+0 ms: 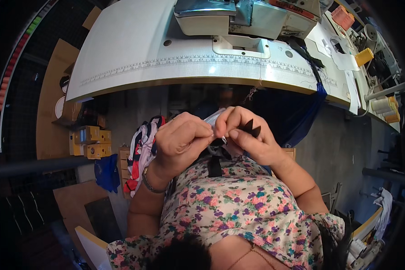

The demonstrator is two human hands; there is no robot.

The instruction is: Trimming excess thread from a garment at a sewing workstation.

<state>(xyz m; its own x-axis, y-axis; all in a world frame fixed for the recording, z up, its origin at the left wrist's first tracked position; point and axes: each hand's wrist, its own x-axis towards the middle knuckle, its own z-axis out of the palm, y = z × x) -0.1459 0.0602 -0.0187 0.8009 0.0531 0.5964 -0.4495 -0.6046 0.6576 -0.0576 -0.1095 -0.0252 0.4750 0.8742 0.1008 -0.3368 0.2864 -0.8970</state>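
My left hand [185, 138], with a watch [148, 180] at the wrist, pinches a tiny white bit, a thread or cloth edge, between thumb and forefinger. Close beside it, my right hand [253, 135] has thumb and forefinger drawn together at the same spot. Two dark pointed blades [251, 128], apparently thread snips, stick out of the right hand's grasp, their handles hidden by the fingers. White cloth [214, 116] shows behind and below both hands, above my lap. How much of it the right fingers grip cannot be made out.
A Siruba sewing machine [266, 20] stands on the white table [128, 44], which has a printed ruler along its front edge. Blue cloth [300, 118] hangs below that edge. Left are a striped garment pile [143, 145] and yellow boxes [99, 146]. Thread cones [384, 104] stand right.
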